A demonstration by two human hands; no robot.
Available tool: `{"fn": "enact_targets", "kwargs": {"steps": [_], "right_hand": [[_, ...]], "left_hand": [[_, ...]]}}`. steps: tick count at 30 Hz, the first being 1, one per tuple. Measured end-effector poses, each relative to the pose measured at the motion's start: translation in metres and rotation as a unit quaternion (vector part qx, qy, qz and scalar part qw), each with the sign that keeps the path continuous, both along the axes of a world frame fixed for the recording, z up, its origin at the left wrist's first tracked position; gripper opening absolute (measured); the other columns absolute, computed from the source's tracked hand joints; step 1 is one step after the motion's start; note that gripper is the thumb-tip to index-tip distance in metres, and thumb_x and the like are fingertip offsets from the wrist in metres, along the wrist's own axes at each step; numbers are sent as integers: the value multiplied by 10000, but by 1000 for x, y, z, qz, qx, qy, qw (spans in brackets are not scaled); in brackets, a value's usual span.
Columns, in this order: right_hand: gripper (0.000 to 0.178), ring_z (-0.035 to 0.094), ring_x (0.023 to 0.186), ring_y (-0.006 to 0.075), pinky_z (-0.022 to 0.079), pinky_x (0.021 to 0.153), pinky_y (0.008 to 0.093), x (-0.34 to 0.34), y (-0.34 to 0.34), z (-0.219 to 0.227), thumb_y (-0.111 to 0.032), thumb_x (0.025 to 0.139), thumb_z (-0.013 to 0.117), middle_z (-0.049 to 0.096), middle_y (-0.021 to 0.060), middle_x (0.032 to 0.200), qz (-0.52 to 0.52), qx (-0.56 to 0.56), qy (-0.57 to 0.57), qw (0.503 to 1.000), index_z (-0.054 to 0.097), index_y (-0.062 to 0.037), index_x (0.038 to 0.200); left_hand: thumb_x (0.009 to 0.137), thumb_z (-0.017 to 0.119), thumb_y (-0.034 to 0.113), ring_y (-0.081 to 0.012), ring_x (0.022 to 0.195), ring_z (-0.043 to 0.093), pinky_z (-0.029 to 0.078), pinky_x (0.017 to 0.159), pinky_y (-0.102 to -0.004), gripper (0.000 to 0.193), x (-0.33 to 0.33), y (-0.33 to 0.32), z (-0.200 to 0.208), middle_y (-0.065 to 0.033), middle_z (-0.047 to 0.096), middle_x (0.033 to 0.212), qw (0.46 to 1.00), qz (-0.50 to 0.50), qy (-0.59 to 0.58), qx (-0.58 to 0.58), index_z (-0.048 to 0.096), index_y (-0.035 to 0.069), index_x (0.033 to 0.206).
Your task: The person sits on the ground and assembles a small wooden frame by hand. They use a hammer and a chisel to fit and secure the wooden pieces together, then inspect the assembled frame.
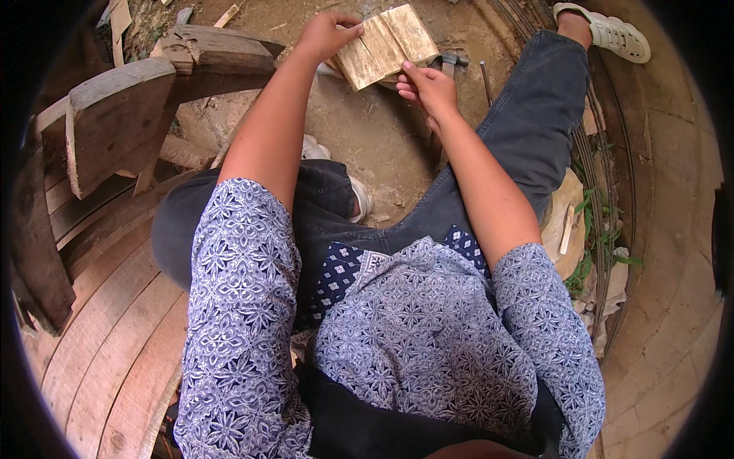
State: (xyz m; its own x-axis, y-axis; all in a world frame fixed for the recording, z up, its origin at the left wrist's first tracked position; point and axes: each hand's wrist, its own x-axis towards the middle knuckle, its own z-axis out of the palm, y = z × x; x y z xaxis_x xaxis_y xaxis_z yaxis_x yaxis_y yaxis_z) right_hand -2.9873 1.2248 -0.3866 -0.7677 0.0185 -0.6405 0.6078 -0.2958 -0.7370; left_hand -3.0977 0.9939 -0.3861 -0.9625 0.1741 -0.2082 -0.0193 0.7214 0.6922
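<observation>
Between my hands is a small pale wooden panel (386,46), squarish, with dark lines running across it like seams between boards. It is tilted a little above the dirt ground. My left hand (327,34) grips its left edge, thumb on the upper face. On the lower right corner, my right hand (430,90) pinches the panel between thumb and curled fingers. A hammer (449,60) with a dark metal head shows just beyond my right hand; much of its handle is hidden. Fingers underneath the panel are out of sight.
At left stands a wooden structure of thick weathered boards (115,115) above slatted planks (115,344). My legs spread around the dirt ground (382,153). Long thin rods (604,191) run along the right, beside a pale stone (562,222) and green plants. Wood scraps (227,15) lie at the far left.
</observation>
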Motion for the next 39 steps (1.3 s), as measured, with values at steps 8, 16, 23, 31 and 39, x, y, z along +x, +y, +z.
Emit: {"fn": "enact_targets", "kwargs": {"steps": [8,16,23,31,39], "right_hand": [[368,703,698,157,601,569,234,-5,6,-2,-260,861,800,694,116,871,22,10,-19,1000,627,46,968],[385,686,669,145,586,524,232,-8,11,-2,-249,835,825,673,101,885,13,59,-4,998,611,30,990],[440,658,654,138,565,541,277,-5,5,18,-371,852,793,665,88,895,31,94,11,995,601,1,987],[687,666,986,282,547,837,403,-18,25,-30,-463,825,755,610,210,1196,-23,302,212,929,548,-92,1363],[670,620,1076,187,493,918,320,-30,25,-20,-426,858,748,653,119,1183,20,269,276,923,550,-92,1404]], "left_hand": [[799,796,399,-256,930,716,551,842,-378,404,-1,6,-4,-93,745,1022,1000,17,7,-7,748,151,1114],[890,613,235,-282,991,698,536,881,-386,314,6,20,10,-126,731,1071,999,23,17,-14,718,147,1172],[899,612,283,-326,1229,585,463,1028,-384,493,2,-16,-14,-192,642,1267,986,25,-18,166,584,77,1346],[600,868,445,-505,1330,411,394,1098,-530,1109,60,29,40,-275,305,1511,945,-183,143,-231,292,187,1512],[592,818,405,-451,1348,423,401,1108,-490,1025,35,11,43,-268,425,1449,967,-227,51,-101,384,203,1499]]}}
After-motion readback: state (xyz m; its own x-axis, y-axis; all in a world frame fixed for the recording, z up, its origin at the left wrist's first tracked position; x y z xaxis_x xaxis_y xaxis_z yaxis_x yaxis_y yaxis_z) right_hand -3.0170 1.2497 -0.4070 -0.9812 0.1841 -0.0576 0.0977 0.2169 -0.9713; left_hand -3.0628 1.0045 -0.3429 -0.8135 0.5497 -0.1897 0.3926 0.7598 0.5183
